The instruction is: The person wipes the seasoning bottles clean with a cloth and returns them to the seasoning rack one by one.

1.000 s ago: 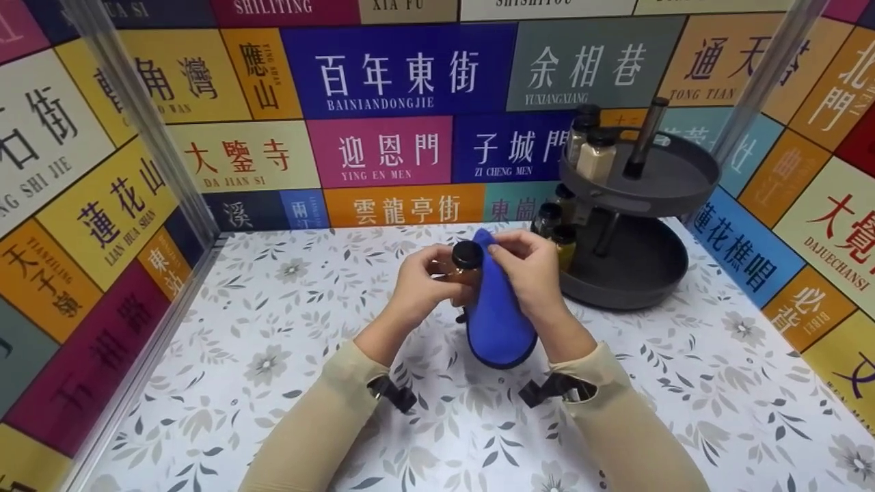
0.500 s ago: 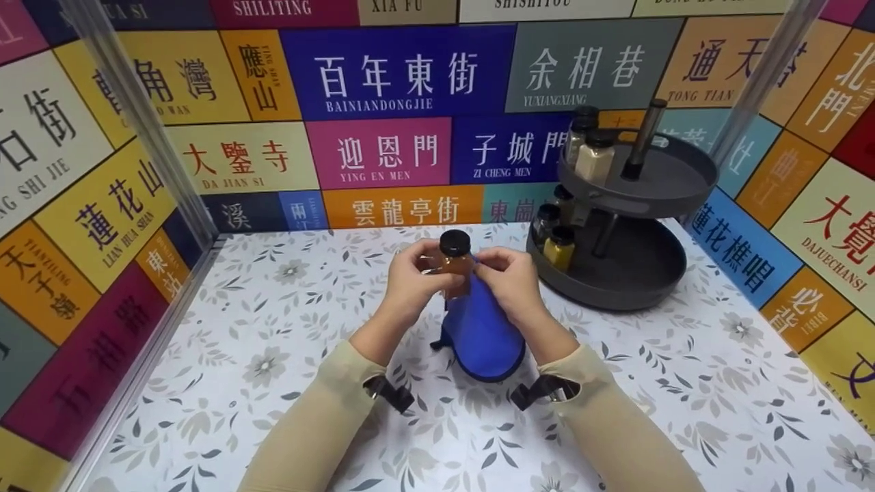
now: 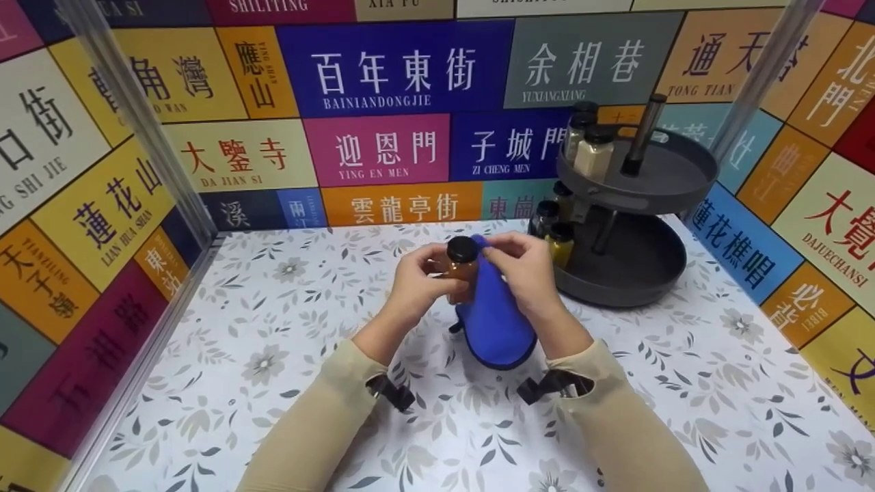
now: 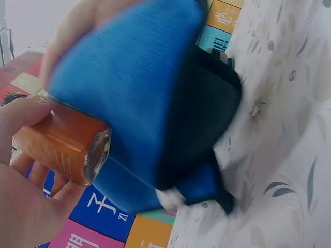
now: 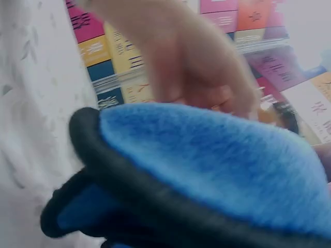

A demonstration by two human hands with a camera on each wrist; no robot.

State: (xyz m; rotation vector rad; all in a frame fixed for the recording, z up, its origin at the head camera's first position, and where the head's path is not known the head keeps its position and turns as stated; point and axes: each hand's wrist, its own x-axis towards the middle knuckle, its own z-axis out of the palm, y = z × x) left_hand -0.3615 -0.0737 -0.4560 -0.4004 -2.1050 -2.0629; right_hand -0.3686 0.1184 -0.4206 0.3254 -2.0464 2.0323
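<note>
My left hand grips a small glass jar with a black lid and orange-brown contents. In the left wrist view the jar lies between thumb and fingers, its base towards the cloth. A blue cloth with black edging hangs folded beside the jar, its lower end over the table. My right hand pinches the cloth's top at the jar's right side. Close up in the right wrist view, the fuzzy cloth hides the right fingers. Part of the jar is behind the cloth and the left fingers.
A dark two-tier round rack stands at the back right. Its upper tier carries jars, among them a beige-filled jar; several more, including a yellow jar, are on the lower tier. Lettered panels wall in the flower-patterned table.
The right hand and cloth shifted left and down, then back right and up along the jar. The left hand and jar moved slightly left, then right again. Both grips stayed the same.
</note>
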